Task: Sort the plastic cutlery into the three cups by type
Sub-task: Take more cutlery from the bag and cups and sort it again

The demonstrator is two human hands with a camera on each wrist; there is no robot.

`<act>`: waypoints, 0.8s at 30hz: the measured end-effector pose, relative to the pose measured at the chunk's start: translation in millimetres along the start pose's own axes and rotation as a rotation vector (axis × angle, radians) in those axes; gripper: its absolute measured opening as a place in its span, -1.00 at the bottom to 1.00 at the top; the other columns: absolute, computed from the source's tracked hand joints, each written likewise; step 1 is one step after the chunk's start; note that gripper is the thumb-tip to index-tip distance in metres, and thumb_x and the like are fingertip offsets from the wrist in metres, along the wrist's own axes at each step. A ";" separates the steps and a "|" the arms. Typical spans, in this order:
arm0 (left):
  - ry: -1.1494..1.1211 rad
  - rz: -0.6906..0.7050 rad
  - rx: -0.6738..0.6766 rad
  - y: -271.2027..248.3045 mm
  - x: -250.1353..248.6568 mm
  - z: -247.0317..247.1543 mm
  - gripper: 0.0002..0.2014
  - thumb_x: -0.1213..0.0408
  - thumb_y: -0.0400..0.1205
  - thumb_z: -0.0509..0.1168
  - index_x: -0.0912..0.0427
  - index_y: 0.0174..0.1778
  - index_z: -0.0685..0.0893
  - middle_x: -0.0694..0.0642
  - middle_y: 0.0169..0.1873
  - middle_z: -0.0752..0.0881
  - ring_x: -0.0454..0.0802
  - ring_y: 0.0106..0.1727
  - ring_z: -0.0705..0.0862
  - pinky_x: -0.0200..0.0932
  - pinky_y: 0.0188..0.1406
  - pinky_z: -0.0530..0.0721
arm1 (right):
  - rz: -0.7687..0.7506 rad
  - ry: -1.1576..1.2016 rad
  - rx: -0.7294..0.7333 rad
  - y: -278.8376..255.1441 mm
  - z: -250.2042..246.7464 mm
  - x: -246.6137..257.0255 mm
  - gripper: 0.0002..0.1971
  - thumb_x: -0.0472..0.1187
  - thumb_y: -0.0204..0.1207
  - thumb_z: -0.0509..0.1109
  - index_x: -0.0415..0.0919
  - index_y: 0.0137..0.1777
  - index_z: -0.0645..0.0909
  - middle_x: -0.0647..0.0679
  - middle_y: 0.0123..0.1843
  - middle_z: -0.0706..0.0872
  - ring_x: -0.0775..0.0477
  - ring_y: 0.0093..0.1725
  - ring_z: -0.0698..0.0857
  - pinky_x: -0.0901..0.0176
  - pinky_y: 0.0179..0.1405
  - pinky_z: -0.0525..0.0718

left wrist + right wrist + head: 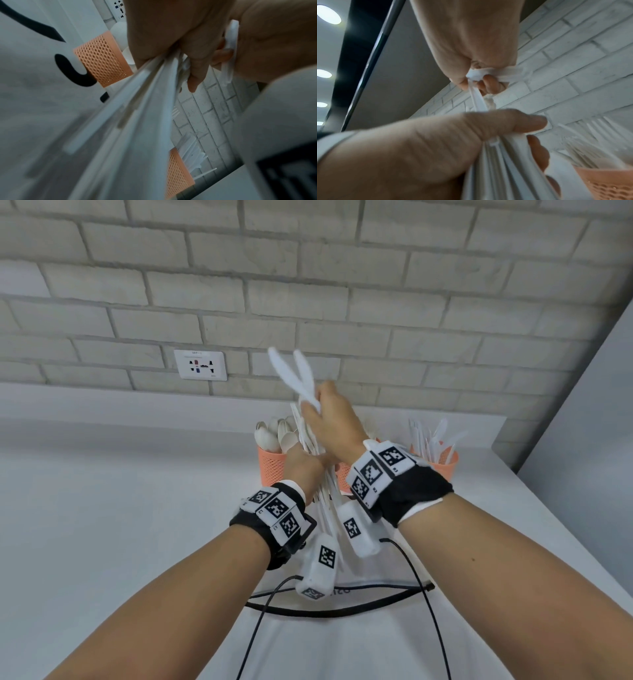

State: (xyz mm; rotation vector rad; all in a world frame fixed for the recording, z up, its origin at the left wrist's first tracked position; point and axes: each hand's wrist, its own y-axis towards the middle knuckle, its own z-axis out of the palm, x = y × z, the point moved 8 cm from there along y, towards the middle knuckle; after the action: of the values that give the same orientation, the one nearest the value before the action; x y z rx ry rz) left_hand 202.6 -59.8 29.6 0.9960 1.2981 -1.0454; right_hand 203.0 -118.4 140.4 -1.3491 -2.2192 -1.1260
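Observation:
My left hand (317, 463) grips a thick bundle of white plastic cutlery (327, 494) by its handles, held upright above the counter; the same bundle (145, 108) fills the left wrist view. Just above it my right hand (313, 405) pinches two white pieces (291, 368) that cross like scissors and look like knives. Three orange mesh cups stand behind: the left cup (270, 469) holds spoons, the right cup (443, 463) holds long thin pieces, and the middle cup (342, 474) is mostly hidden by my hands. In the right wrist view my right hand (481, 81) pinches the two pieces (508, 73).
A white counter (120, 508) runs to a brick wall with a socket (200, 365). A grey panel (589, 422) closes the right side. Black cables (342, 609) lie on a white sheet under my wrists.

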 end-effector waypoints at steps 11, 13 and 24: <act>-0.379 -0.155 -0.053 15.6 7.6 -18.0 -0.72 0.45 0.48 0.43 0.29 0.06 0.54 0.16 -0.43 0.64 -0.03 -0.49 0.67 -0.19 -0.44 0.68 | 0.084 0.140 0.085 -18.8 -21.1 -49.5 -0.85 -0.14 0.66 0.20 -0.23 0.02 0.46 0.02 -0.36 0.48 0.03 -0.44 0.47 0.18 -0.47 0.48; -0.479 -0.163 -0.064 21.5 2.2 -20.9 -0.73 0.45 0.48 0.42 0.28 0.05 0.54 0.16 -0.45 0.63 -0.04 -0.53 0.67 -0.18 -0.43 0.69 | 0.087 0.119 0.205 -33.0 -8.0 -62.1 -0.86 -0.16 0.56 0.35 -0.13 -0.18 0.47 0.05 -0.39 0.50 0.05 -0.44 0.47 0.20 -0.41 0.47; -0.664 -0.176 -0.120 34.9 2.2 -18.2 -0.77 0.34 0.48 0.45 0.26 -0.05 0.55 0.13 -0.45 0.65 0.00 -0.51 0.66 -0.17 -0.38 0.69 | 0.272 0.207 0.305 -49.0 -8.6 -95.0 -0.75 -0.19 0.48 0.46 -0.40 -0.01 0.69 -0.31 -0.14 0.79 -0.25 -0.18 0.78 -0.04 -0.11 0.77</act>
State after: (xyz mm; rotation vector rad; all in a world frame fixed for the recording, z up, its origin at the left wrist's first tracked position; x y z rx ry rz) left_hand 231.9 -33.7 26.4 0.3855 0.8868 -1.2749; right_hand 208.5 -194.7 65.3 -1.2900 -1.8987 -0.7571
